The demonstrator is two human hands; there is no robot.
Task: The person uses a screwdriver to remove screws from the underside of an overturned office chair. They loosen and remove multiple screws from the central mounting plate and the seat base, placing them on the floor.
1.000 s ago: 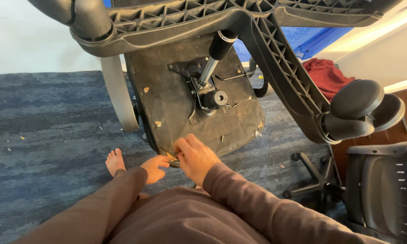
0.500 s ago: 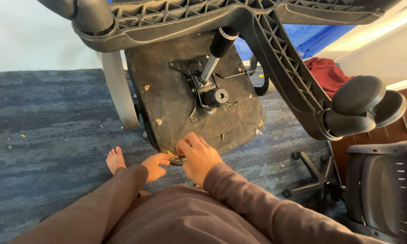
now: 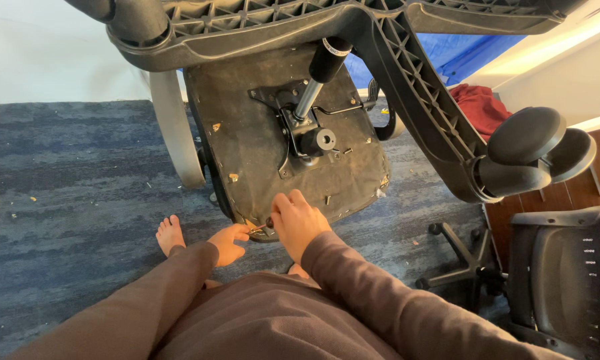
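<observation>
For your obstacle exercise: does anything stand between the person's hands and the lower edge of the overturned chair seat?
Nothing visible does. The left hand and right hand are already at the seat underside, at its lower edge.

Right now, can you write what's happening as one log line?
left hand: at seat edge | right hand: fingers on seat underside | chair base: overhead | floor: carpet

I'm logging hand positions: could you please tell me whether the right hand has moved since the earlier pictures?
Yes: the right hand has shifted slightly right along the seat underside's lower edge.

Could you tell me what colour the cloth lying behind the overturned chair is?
The cloth is dark red, in the head view.
</observation>
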